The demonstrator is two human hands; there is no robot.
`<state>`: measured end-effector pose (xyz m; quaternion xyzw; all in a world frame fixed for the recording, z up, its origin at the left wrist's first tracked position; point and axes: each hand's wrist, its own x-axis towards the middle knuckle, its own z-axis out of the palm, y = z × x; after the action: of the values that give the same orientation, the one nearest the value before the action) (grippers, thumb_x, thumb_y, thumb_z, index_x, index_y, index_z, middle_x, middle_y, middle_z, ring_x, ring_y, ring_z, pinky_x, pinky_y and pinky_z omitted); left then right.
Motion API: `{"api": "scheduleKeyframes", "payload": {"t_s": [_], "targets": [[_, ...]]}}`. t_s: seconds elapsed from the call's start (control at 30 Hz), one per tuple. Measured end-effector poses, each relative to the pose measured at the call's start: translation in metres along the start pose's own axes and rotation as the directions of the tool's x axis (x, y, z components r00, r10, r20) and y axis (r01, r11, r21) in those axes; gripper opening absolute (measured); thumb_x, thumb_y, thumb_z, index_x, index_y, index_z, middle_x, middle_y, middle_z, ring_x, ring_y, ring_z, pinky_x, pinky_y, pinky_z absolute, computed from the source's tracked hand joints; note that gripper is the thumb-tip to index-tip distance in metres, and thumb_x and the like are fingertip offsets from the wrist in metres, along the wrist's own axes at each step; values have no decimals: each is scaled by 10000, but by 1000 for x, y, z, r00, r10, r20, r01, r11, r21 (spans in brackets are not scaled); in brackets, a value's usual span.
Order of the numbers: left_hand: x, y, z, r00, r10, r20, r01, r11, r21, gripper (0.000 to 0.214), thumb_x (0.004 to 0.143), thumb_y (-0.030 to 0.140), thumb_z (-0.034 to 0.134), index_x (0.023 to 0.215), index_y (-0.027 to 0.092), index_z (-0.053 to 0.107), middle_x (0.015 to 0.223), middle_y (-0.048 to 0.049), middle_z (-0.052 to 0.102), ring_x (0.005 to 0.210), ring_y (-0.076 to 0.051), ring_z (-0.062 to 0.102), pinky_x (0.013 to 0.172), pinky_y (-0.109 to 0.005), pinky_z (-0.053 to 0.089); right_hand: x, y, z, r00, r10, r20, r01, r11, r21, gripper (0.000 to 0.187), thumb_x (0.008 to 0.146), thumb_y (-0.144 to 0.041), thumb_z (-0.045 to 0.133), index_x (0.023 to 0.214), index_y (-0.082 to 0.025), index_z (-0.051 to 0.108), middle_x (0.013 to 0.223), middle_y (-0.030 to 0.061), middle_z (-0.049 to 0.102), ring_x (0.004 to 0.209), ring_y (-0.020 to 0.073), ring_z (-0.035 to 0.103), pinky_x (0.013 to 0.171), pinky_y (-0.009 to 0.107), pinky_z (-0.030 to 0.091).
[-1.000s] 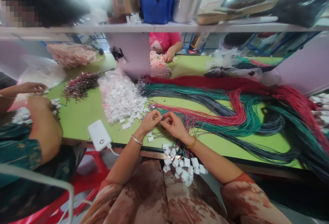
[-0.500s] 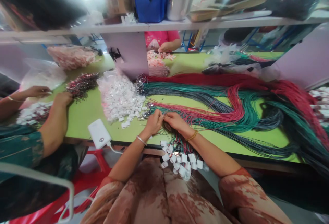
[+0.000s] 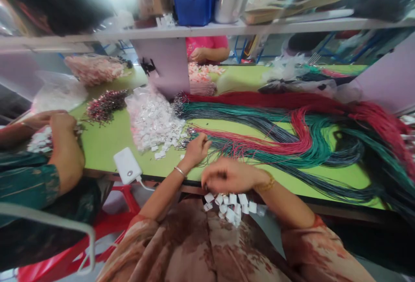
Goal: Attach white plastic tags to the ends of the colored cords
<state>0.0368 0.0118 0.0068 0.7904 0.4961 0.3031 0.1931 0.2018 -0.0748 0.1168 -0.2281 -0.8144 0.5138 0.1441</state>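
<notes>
My left hand [image 3: 197,149] is at the near side of the table, fingers curled in a pinch. Whatever it may hold is too small to make out. It is close to the metal-tipped ends [image 3: 188,136] of a bundle of red wires [image 3: 256,141] and green wires [image 3: 319,141]. Lower and to the right, my right hand [image 3: 231,175] is smeared by motion above the table edge. Just below it, a cluster of white plastic connectors [image 3: 231,213] hangs by my lap, its wires mostly hidden by that hand. Dark grey wires [image 3: 275,130] run along the table too.
A clear bag of white connectors [image 3: 152,120] spills loose pieces onto the green table [image 3: 113,137]. A white power bank [image 3: 127,166] with a cable lies at the edge. A co-worker's hands [image 3: 48,122] work at left, another person [image 3: 207,49] opposite. A shelf [image 3: 145,33] spans above.
My hands have parted. The right one has moved down toward the hanging connectors, while the left stays near the wire ends, slightly higher. The co-worker's hands at left have come together.
</notes>
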Motion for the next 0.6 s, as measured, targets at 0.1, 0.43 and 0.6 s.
{"api": "scheduleKeyframes", "payload": {"t_s": [0.1,0.43,0.6], "targets": [[-14,16,-3,988,76,136,-89,992,90,111,909,314,475,926,225,539,745,-24,595,648,-173,529,612,-277,347,8,27,-52,842,87,-532,-275,918,-286,355,867,-300,506,1175,-173,628,693,2,650,610,139,532,648,254,391],[-66,45,7,936,70,344,-228,866,444,235,831,81,465,1022,165,575,983,-136,576,905,-255,536,743,-348,423,35,123,-100,439,287,-852,-889,280,-364,372,879,-337,536,1174,-120,600,1156,237,578,978,284,586,777,340,391],[-77,56,19,901,159,404,-335,846,415,231,857,65,413,1009,103,583,972,-158,589,904,-254,541,735,-347,433,79,91,-39,889,130,-439,-386,727,-567,186,883,-276,530,898,-163,677,914,87,677,797,177,570,708,263,362]]}}
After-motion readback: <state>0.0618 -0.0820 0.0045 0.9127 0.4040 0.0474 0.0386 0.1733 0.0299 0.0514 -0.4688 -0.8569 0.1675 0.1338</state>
